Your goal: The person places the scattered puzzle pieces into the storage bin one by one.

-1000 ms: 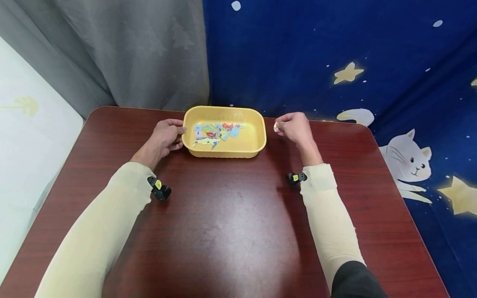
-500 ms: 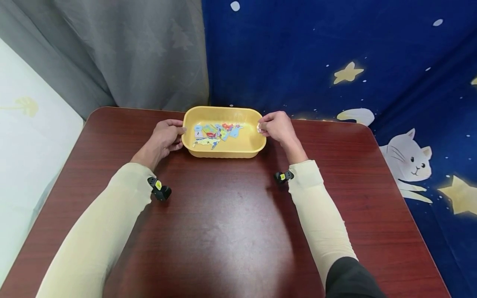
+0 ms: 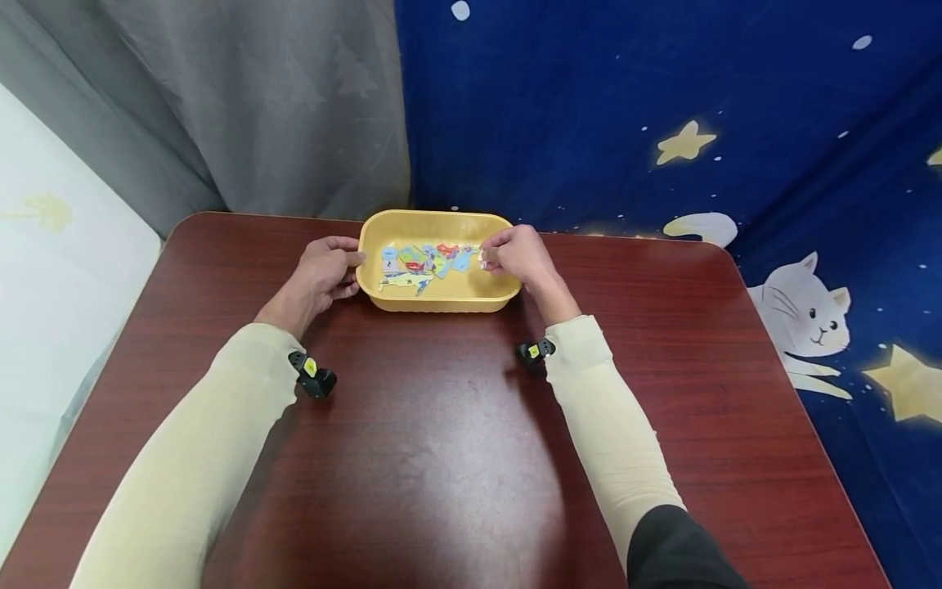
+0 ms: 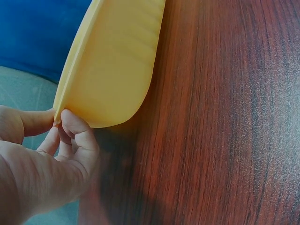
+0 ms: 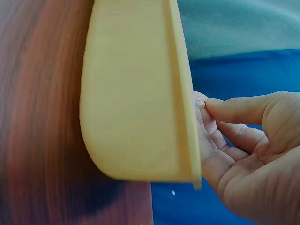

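A yellow plastic bin (image 3: 441,305) stands at the far side of the table. Its left rim is pinched between the thumb and fingers of my left hand (image 3: 324,270), which the left wrist view shows from close by. Several flat, colourful map-like pieces lie on the bin's floor, among them a pale yellow one (image 3: 403,280) and a red one (image 3: 446,249). Over the bin's right end, my right hand (image 3: 522,254) pinches a small whitish piece (image 5: 200,103) with thumb and fingertip. The bin wall hides part of that hand in the right wrist view, and the piece's exact shape is unclear.
The dark red wooden table (image 3: 427,425) extends in front of the bin and to both sides. Behind its far edge hang a grey curtain (image 3: 294,106) and a blue star-patterned curtain (image 3: 552,98). A white surface (image 3: 66,204) borders the table's left side.
My right hand has moved left with the small whitish piece, from beside the bin to over its right end. The left hand keeps its grip on the rim; the bin stays put.
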Tool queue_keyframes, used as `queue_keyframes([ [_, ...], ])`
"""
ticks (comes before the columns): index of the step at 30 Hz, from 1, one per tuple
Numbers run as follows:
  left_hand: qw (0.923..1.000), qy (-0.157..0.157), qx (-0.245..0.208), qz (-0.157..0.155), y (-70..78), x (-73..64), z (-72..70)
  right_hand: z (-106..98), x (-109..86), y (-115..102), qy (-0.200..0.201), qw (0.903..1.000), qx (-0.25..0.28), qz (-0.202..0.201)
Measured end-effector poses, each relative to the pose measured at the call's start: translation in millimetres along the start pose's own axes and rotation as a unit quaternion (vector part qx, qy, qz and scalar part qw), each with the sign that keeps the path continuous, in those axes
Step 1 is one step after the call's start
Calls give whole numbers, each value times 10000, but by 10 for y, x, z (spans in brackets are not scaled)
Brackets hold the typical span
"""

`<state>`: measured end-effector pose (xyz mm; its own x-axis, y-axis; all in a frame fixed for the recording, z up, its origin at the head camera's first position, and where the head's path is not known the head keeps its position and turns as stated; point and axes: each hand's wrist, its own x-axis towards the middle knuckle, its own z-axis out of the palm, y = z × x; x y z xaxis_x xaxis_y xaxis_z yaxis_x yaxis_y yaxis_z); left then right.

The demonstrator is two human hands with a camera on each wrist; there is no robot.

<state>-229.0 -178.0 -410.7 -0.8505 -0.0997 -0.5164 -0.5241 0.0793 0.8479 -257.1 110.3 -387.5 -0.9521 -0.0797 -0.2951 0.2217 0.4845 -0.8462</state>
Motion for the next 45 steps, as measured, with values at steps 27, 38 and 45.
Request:
queue_keyframes([
  [27, 9997, -79, -227, 49, -18, 4, -22, 534, 143, -21, -615, 9973, 20, 397],
  [38, 9998, -103, -189, 23, 11, -5, -17, 657, 212, -13, -632, 9964, -318, 456],
  [45, 9997, -100, -233, 41, 1, -1, -18, 725, 243, -40, -533, 9917, -1025, 564],
])
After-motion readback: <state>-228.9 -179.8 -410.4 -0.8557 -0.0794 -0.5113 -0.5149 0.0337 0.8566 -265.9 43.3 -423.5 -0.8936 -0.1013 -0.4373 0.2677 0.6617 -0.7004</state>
